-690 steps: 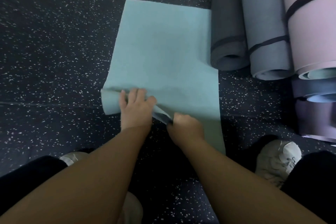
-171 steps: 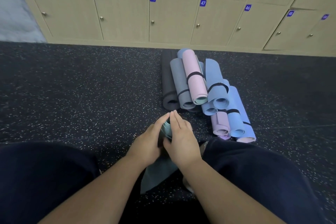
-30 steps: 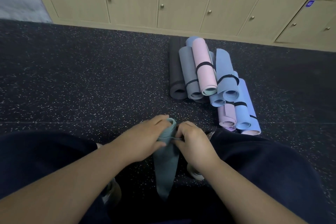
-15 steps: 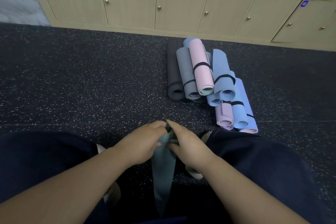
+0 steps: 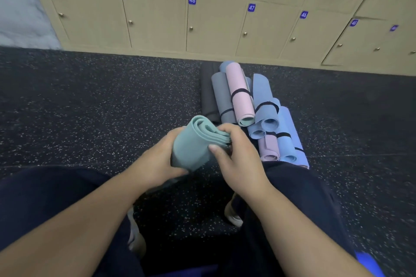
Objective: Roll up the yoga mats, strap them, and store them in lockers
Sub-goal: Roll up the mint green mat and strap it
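While the rolled teal foam yoga mat (image 5: 198,141) is held up above the dark speckled rubber floor (image 5: 90,108), the left hand (image 5: 157,159) grips its side and the right hand (image 5: 236,159) pinches its layered end, so rolling looks finished and strapping comes next. No strap shows on it; one must be found and wrapped without letting the coil loosen. Just beyond lies a pile of strapped rolled mats (image 5: 247,108), between the person and the closed beige numbered lockers (image 5: 213,24).
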Available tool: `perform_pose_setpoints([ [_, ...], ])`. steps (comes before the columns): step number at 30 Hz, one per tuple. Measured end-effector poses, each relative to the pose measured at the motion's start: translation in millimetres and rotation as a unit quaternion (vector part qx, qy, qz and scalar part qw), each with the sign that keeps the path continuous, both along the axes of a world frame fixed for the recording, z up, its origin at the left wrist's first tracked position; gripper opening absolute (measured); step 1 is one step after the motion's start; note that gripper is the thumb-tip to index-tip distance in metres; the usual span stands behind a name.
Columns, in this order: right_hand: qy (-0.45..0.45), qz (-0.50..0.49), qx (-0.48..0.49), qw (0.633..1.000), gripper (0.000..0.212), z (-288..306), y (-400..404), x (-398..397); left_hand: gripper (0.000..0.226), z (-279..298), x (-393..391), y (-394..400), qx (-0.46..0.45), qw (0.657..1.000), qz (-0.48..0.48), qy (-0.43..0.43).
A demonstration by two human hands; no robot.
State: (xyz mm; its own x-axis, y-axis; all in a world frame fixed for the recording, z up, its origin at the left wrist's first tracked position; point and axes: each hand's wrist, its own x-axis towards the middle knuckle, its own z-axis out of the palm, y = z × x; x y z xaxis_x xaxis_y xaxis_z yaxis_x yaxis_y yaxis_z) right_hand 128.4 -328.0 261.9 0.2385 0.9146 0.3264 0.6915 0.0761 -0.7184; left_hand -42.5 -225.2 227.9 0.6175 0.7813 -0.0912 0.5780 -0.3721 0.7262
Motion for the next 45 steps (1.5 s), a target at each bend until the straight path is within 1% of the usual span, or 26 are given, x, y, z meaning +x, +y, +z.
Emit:
perform_pose_setpoints([
  [2,0.027,-0.008,0.025,0.999,0.03,4.8,-3.6,-3.1,0.107,3.4,1.3,0.4,0.023,0.999,0.026,0.002],
  [3,0.035,-0.017,0.036,0.999,0.029,5.8,-4.4,-4.6,0.106,6.5,3.0,1.1,0.038,0.999,0.033,-0.001],
  [5,0.052,-0.033,0.051,0.997,0.028,6.5,-4.9,-6.5,0.094,12.7,7.5,4.0,0.069,0.997,0.043,0.005],
  [7,0.108,-0.039,0.051,0.992,0.034,8.2,-4.3,-5.5,0.078,20.3,12.7,6.7,0.096,0.993,0.053,0.036],
  [9,0.149,-0.047,0.025,0.987,0.045,10.2,0.2,0.9,0.068,27.4,18.1,9.5,0.102,0.991,0.07,0.052],
  [11,0.135,-0.076,-0.035,0.987,0.062,15.0,8.8,12.1,0.059,35.4,23.7,14.3,0.091,0.99,0.097,0.04],
  [12,0.127,-0.091,-0.07,0.985,0.07,16.7,13.7,19.2,0.057,39.2,26.9,17.4,0.082,0.99,0.109,0.031],
  [13,0.119,-0.099,-0.098,0.983,0.074,16.2,18.2,28.1,0.056,43.5,31.3,20.6,0.071,0.99,0.12,0.018],
  [15,0.104,-0.108,-0.137,0.979,0.071,9.1,25.9,47.4,0.053,49.7,44.1,29.0,0.041,0.989,0.145,-0.012],
  [19,0.069,-0.179,-0.203,0.96,0.07,-19.8,41.6,87.0,0.05,48.0,76.4,49.4,-0.042,0.982,0.177,-0.054],
  [22,0.039,-0.188,-0.213,0.958,0.068,-34.8,66.0,115.6,0.047,38.0,99.8,66.5,-0.095,0.984,0.141,-0.045],
  [25,0.02,-0.208,-0.214,0.954,0.07,-46.4,98.0,149.3,0.043,25.3,125.4,80.0,-0.108,0.987,0.107,-0.048],
  [29,-0.002,-0.279,-0.266,0.923,0.082,-68.1,138.9,199.0,0.041,11.1,161.5,100.7,-0.114,0.989,0.065,-0.06],
  [32,-0.014,-0.306,-0.312,0.899,0.088,-92.2,158.2,231.2,0.044,-1.4,180.1,126.3,-0.116,0.991,0.046,-0.048],
  [35,0.026,-0.317,-0.328,0.89,0.087,-119.0,167.1,254.3,0.047,-23.7,188.1,154.2,-0.128,0.991,0.04,-0.015],
  [39,0.061,-0.355,-0.317,0.877,0.088,-147.6,176.4,265.4,0.05,-67.5,185.1,187.9,-0.192,0.979,0.061,0.023],
  [41,0.079,-0.389,-0.313,0.863,0.092,-154.1,182.4,272.4,0.05,-85.3,187.8,201.5,-0.219,0.972,0.08,0.033],
  [43,0.117,-0.423,-0.312,0.842,0.093,-154.7,189.3,276.3,0.05,-94.3,193.9,211.3,-0.235,0.967,0.096,0.038],
  [45,0.15,-0.451,-0.304,0.826,0.086,-155.4,195.3,276.3,0.051,-97.8,203.6,216.4,-0.25,0.962,0.105,0.034],
])
